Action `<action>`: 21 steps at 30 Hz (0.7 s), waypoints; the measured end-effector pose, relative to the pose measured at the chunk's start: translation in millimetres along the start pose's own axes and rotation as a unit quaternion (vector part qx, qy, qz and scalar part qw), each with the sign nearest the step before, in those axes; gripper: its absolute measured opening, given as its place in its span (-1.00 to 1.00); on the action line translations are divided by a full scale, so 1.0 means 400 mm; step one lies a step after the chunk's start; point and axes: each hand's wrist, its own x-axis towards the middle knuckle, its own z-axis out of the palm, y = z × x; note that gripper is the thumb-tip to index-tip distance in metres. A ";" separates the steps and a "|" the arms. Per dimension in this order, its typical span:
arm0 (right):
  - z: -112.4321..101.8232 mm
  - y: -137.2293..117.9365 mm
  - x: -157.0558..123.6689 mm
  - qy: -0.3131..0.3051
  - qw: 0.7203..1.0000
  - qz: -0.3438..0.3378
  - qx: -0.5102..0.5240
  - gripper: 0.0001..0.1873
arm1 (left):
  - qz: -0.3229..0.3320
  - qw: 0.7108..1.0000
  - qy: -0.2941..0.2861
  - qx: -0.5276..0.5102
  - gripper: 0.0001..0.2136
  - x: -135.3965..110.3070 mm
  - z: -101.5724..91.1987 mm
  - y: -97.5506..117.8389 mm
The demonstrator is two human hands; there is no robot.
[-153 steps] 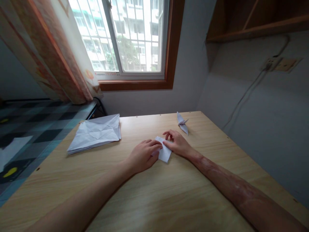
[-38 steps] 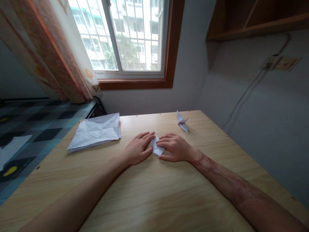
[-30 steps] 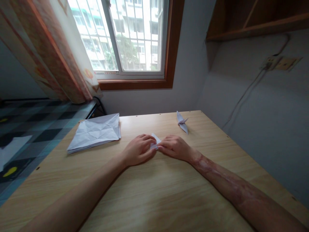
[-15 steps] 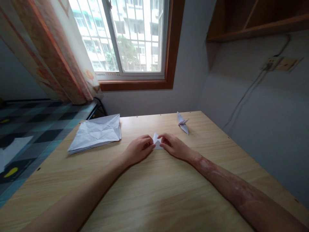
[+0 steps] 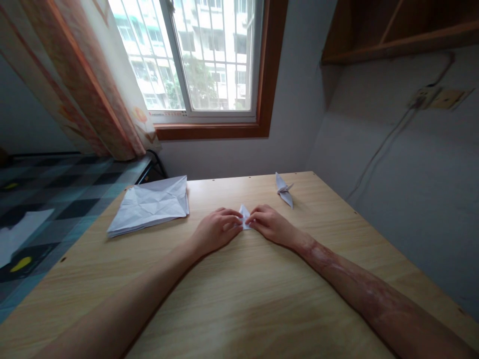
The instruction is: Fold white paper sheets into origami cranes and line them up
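Note:
A small piece of folded white paper [image 5: 244,213] lies on the wooden table, its pointed top facing the window. My left hand [image 5: 219,229] has its curled fingers on the paper's left side. From the other side, my right hand [image 5: 271,225] grips the right part with thumb and fingertips close together. The fingers cover both side edges of the paper. Behind my right hand rests a white origami crane [image 5: 285,190] with its wings spread.
A stack of creased white paper [image 5: 153,204] lies at the table's [image 5: 224,304] back left. Left of the table is a bed with a checked cover [image 5: 86,204] and a white sheet [image 5: 22,234]. Beyond are a window [image 5: 217,65] and, upper right, a wooden shelf [image 5: 404,45].
The fingers of both hands have shifted inward over the folded paper, covering more of its middle. The crane and the paper stack have stayed in place.

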 end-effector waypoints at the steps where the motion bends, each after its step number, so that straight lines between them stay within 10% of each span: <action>1: -0.003 0.001 0.000 -0.006 1.000 0.004 0.009 -0.82 | -0.001 1.000 -0.004 -0.006 -0.86 0.000 -0.002 -0.003; 21: -0.045 0.000 -0.005 -0.055 0.992 0.042 0.102 -0.61 | 0.020 0.993 -0.086 -0.082 -0.69 -0.006 -0.040 -0.037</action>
